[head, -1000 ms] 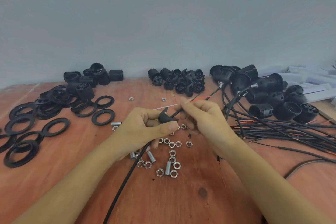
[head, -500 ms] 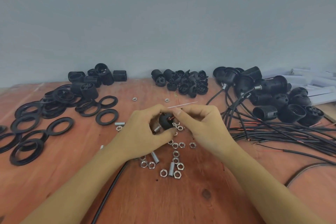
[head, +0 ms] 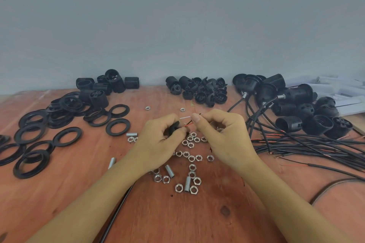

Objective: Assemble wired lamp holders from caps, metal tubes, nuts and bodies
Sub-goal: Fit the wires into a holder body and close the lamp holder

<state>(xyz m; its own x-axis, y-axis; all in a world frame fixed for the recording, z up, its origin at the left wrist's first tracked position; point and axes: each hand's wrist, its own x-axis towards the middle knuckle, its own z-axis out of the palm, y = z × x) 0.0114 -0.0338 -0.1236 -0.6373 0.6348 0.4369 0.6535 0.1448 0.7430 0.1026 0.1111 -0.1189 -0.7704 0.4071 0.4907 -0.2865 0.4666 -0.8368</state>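
My left hand (head: 158, 144) grips a small black cap (head: 173, 128) above the middle of the wooden table (head: 177, 219). Thin red and black wire ends (head: 188, 122) come out of the cap, and my right hand (head: 221, 136) pinches them between thumb and forefinger. The black cable (head: 116, 211) of this piece runs down under my left forearm toward the near edge. Several loose steel nuts (head: 191, 158) and short metal tubes (head: 169, 170) lie scattered below my hands.
Black rings (head: 67, 138) and threaded bodies (head: 106, 85) sit at the left and back left. A pile of black caps (head: 199, 90) lies at the back centre. Wired lamp holders (head: 296, 104) with a bundle of cables (head: 308, 146) fill the right side.
My right hand has drawn the cable through the cap, so the long stretch toward the right pile is gone and only the short wire ends show. Both hands moved slightly closer together.
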